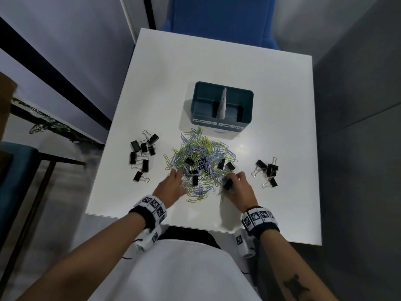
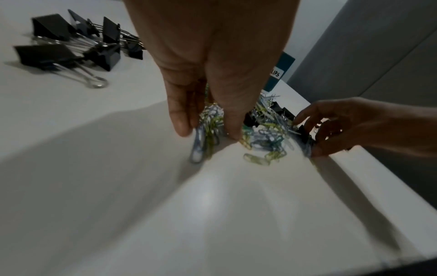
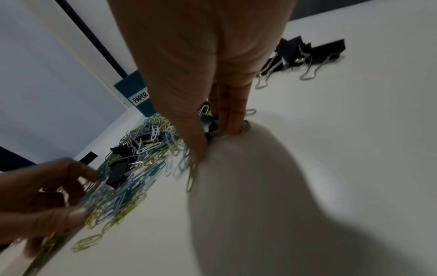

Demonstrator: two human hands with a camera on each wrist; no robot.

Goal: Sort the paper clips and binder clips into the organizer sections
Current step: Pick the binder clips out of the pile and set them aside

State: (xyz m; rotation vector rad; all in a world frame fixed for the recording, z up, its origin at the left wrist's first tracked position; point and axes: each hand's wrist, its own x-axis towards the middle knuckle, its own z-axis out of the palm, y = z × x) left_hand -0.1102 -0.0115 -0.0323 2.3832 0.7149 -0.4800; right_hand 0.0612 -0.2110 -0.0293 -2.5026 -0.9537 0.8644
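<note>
A teal two-section organizer (image 1: 221, 118), labelled PAPER CLIPS and BINDER CLIPS, stands at mid-table. In front of it lies a pile of blue and green paper clips (image 1: 200, 155) with a few black binder clips (image 1: 189, 162) mixed in. My left hand (image 1: 176, 173) reaches into the pile's near left edge, its fingers (image 2: 232, 128) touching paper clips (image 2: 264, 142) and holding nothing that I can see. At the pile's near right edge, my right hand (image 1: 233, 179) pinches a black binder clip (image 1: 227, 184) between thumb and fingers (image 3: 236, 112); the same clip (image 3: 209, 124) shows in the right wrist view.
Several binder clips lie grouped on the left of the table (image 1: 142, 155) and a smaller group lies on the right (image 1: 268, 170). The white table's near edge (image 1: 152, 221) runs just below my wrists. A blue chair (image 1: 219, 18) stands beyond the far edge.
</note>
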